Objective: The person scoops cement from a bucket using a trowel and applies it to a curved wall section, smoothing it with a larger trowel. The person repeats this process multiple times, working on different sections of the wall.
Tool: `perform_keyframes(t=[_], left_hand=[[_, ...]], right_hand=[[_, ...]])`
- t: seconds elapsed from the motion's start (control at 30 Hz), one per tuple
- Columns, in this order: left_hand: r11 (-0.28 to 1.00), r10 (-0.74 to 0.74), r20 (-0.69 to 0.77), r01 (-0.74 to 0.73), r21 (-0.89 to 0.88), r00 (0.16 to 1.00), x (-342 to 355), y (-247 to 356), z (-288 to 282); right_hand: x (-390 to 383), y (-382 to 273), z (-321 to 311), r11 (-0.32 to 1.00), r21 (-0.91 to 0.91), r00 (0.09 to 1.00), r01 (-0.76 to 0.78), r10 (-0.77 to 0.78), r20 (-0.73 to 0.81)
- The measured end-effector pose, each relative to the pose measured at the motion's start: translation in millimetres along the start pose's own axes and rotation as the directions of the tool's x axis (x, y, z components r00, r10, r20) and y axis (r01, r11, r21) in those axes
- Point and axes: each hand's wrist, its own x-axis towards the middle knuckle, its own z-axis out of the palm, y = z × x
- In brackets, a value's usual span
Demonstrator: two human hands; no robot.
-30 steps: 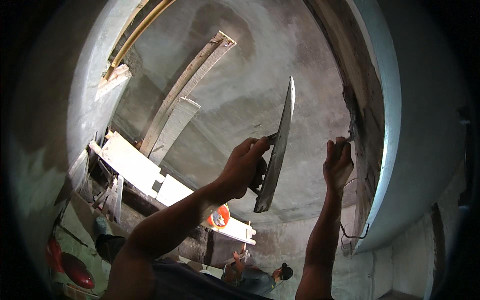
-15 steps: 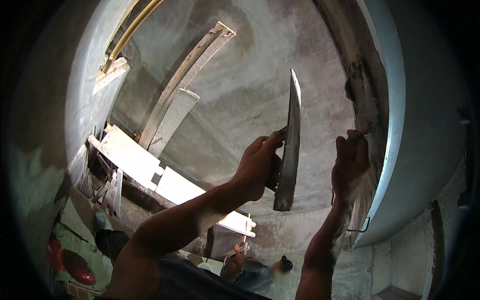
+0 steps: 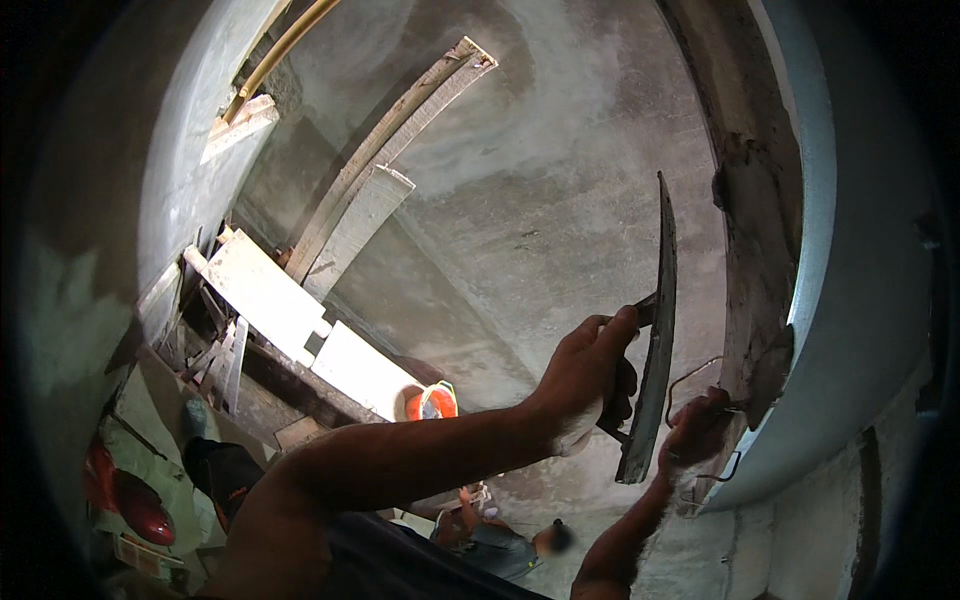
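Note:
My left hand (image 3: 590,372) is closed round the handle of a flat plastering float (image 3: 655,335), held on edge with its long thin plate roughly upright. To its right, my right hand (image 3: 698,428) is closed on a small trowel, whose dark blade (image 3: 770,375) lies against the wet mortar on the wall edge (image 3: 752,230). The trowel's handle is hidden in the fist. A pale, smooth strip (image 3: 815,200) borders the mortar on the right. Bent wire hooks (image 3: 722,468) stick out around my right hand.
Down at the left are white planks (image 3: 262,290), an orange bucket (image 3: 432,402) and a glossy red object (image 3: 143,508). Boards (image 3: 390,145) lean against the grey wall. Another person (image 3: 490,548) is low down in front of me. A bamboo pole (image 3: 285,50) crosses the upper left opening.
My right hand has dropped down along the wall edge, and the trowel blade now shows. My left hand has carried the float right and down, closer to it. The orange bucket has come into sight.

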Motion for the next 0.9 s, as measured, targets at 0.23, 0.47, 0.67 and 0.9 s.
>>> perform_keyframes(t=[0.23,0.47,0.67,0.9], left_hand=[[0.996,0.087,-0.108,-0.090,-0.024,0.990,-7.7,2.3,-23.7],[0.827,0.462,-0.117,-0.380,0.415,0.879,-23.4,12.7,-68.4],[0.888,0.453,-0.317,-0.389,0.246,0.833,-48.8,16.6,-87.3],[0.857,0.511,-0.367,-0.425,0.291,0.778,-49.3,-8.9,-109.7]], right_hand=[[72.4,33.2,99.0,0.917,-0.163,0.929,0.364,-0.371,-0.016],[171.9,48.6,167.1,0.902,-0.027,0.882,0.432,-0.428,-0.197],[181.1,70.0,201.0,0.835,0.332,0.869,0.440,-0.302,-0.391],[172.7,128.1,193.9,0.710,0.484,0.853,0.511,-0.350,-0.386]])
